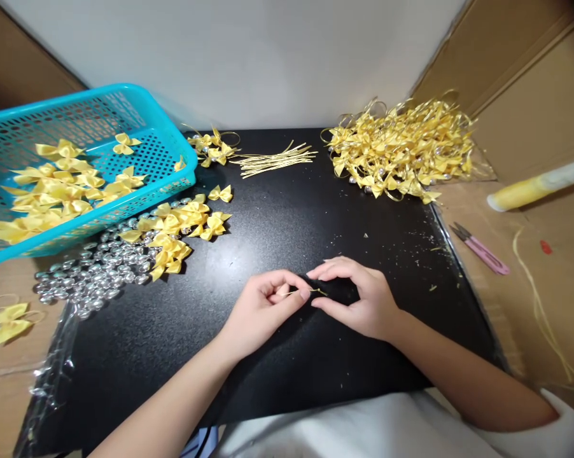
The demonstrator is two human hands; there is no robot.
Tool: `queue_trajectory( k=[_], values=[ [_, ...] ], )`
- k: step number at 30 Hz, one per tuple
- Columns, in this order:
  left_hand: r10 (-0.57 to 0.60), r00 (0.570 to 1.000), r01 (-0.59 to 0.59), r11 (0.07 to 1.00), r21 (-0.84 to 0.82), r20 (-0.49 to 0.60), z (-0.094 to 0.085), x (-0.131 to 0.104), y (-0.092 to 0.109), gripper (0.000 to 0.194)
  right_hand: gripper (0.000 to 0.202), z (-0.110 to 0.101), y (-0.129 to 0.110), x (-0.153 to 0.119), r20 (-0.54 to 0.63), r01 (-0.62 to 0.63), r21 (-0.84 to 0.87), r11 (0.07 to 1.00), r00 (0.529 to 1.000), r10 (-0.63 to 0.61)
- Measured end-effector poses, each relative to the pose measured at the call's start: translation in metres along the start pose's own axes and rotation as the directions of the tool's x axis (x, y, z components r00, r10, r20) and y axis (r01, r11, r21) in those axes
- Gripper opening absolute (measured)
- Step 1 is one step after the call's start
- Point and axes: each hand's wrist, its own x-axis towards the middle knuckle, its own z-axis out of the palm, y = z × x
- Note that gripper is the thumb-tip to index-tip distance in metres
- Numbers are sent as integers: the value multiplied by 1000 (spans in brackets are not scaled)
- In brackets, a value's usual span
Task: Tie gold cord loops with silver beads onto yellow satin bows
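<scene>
Near the front middle of the black board, my left hand (268, 302) pinches a thin gold cord (318, 291) between thumb and forefinger. A small knot shows in the cord just beyond those fingertips. My right hand (358, 292) is held close by on the right, its thumb and fingers apart around the cord's end, with nothing gripped between them. Farther back lies a bundle of cut gold cords (275, 159). Left of my hands, yellow ribbon bows (172, 222) rest beside a heap of clear, shiny beads (100, 273).
A turquoise basket (139, 95) holding yellow bows stands at the left. Finished-looking bows with cord loops (401, 146) are piled at the back right, a smaller group (215, 149) at the back. Pink snips (482, 251) and a yellow-white roll (530, 187) lie at the right.
</scene>
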Motion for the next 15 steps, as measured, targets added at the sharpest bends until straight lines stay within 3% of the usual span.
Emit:
queue_trajectory(
  k=[8, 15],
  values=[
    [-6, 1000, 6, 1000, -17, 2, 0, -1, 0, 22, 20, 8, -1, -4, -96, -54, -59, 997, 994, 49],
    [-24, 1000, 25, 1000, -11, 16, -1, -2, -1, 23, 24, 6, -4, 0, -77, 17, -48, 999, 997, -21]
  ],
)
